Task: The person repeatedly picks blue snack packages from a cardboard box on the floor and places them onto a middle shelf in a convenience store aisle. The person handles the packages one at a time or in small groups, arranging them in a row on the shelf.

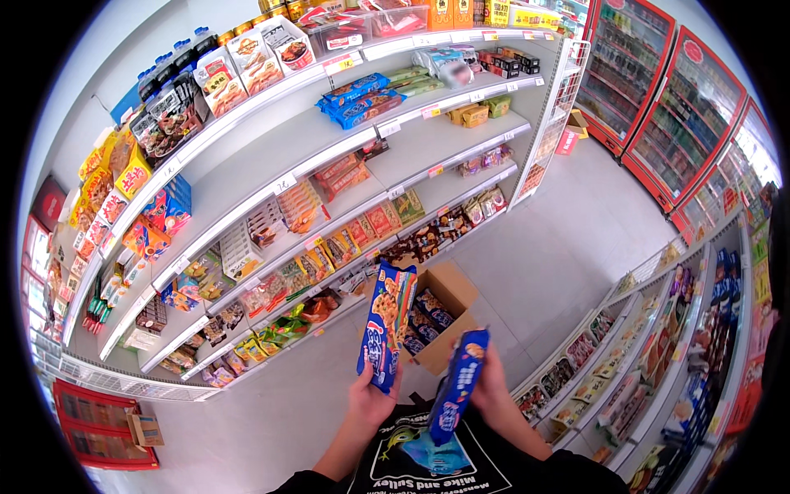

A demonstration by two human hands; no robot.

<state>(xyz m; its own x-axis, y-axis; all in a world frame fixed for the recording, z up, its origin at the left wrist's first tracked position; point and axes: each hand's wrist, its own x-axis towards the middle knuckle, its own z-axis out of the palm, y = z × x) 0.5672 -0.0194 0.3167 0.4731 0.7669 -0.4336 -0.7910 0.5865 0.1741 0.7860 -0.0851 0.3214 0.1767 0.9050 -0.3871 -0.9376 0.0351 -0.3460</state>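
Observation:
My left hand (pixel 374 398) grips the lower end of a blue cookie package (pixel 387 324) that stands upright with its printed cookie picture facing me. In my right hand (pixel 490 376) is a second blue cookie package (pixel 458 386), tilted, its narrow side towards me. The two packages are apart. Just beyond them on the floor sits an open cardboard box (pixel 458 289) with several blue packages (pixel 432 309) inside. Blue cookie packages (pixel 361 99) also lie stacked on an upper shelf (pixel 296 145), beside green packages (pixel 413 80).
A long white shelving unit (pixel 281 185) with snacks curves across the front and left. Another stocked shelf (pixel 623 370) runs close on my right. Red-framed drink coolers (pixel 685 117) stand at the back right. A small cardboard box (pixel 146 430) is at the lower left.

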